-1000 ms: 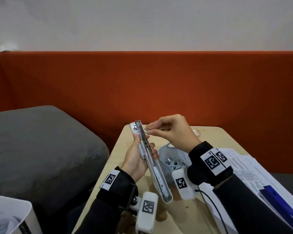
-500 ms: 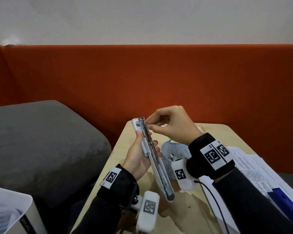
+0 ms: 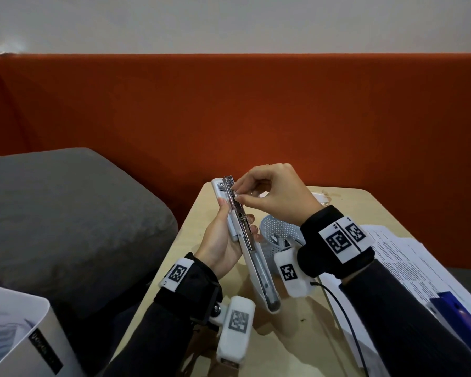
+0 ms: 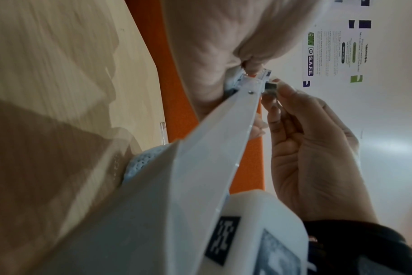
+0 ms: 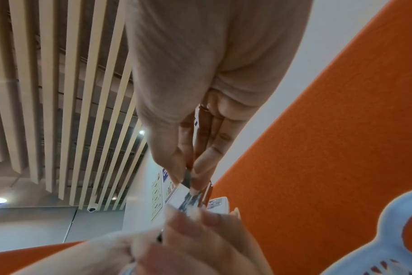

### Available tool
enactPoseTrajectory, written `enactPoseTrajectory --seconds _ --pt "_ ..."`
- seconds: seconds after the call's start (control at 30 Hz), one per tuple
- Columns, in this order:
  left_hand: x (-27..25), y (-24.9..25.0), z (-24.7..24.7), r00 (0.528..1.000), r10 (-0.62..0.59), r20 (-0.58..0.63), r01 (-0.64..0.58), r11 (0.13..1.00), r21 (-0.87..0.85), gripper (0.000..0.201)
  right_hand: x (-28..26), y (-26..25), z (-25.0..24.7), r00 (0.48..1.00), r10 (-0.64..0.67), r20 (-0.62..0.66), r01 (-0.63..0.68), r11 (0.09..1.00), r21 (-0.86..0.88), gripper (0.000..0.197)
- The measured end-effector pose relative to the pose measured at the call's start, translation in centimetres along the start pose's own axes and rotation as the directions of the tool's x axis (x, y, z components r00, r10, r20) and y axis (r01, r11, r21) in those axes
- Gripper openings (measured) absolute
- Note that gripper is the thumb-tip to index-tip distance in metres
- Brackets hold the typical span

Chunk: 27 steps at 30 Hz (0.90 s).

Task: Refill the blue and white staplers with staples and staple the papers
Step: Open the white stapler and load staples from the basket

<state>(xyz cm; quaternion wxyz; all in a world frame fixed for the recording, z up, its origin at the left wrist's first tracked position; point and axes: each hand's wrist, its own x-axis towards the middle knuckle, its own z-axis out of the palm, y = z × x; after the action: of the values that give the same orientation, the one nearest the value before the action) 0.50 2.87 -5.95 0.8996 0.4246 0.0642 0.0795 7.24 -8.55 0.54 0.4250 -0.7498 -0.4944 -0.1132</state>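
Your left hand (image 3: 220, 242) grips the one white stapler (image 3: 245, 240), swung open and held above the table (image 3: 346, 202) near its 9 o'clock edge. At the stapler's 12 o'clock end, your right hand (image 3: 276, 194) pinches a staple strip (image 4: 269, 87) against the rail; only the left wrist view shows the strip plainly. At 3 o'clock, papers (image 3: 403, 257) lie beneath the blue stapler (image 3: 462, 315), which is cut off.

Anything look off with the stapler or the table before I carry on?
Nothing stands out. The left hand holds the opened white stapler while the right hand pinches staples at its top end. The papers lie flat.
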Motion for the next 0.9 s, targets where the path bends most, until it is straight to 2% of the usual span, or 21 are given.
enactPoseTrajectory --seconds 0.1,0.27,0.57,0.9 --pt "0.08 -0.14 -0.04 1.0 -0.006 0.0 0.006 1.0 -0.005 0.051 -0.09 0.04 -0.04 1.0 -0.03 -0.008 0.03 0.999 0.025 0.019" --pt "0.16 -0.08 -0.08 1.0 0.005 0.015 -0.005 1.0 -0.002 0.05 -0.05 0.31 0.12 0.999 -0.03 -0.013 0.03 0.998 0.056 0.014" --pt "0.25 -0.09 -0.4 1.0 0.003 0.012 -0.003 1.0 -0.011 0.048 0.12 0.51 0.08 0.998 -0.037 -0.049 0.038 0.999 0.028 0.006" --pt "0.17 -0.18 -0.26 0.999 0.002 0.043 -0.001 1.0 -0.01 0.05 0.1 0.33 0.11 0.999 -0.032 -0.027 0.031 0.998 -0.051 0.01"
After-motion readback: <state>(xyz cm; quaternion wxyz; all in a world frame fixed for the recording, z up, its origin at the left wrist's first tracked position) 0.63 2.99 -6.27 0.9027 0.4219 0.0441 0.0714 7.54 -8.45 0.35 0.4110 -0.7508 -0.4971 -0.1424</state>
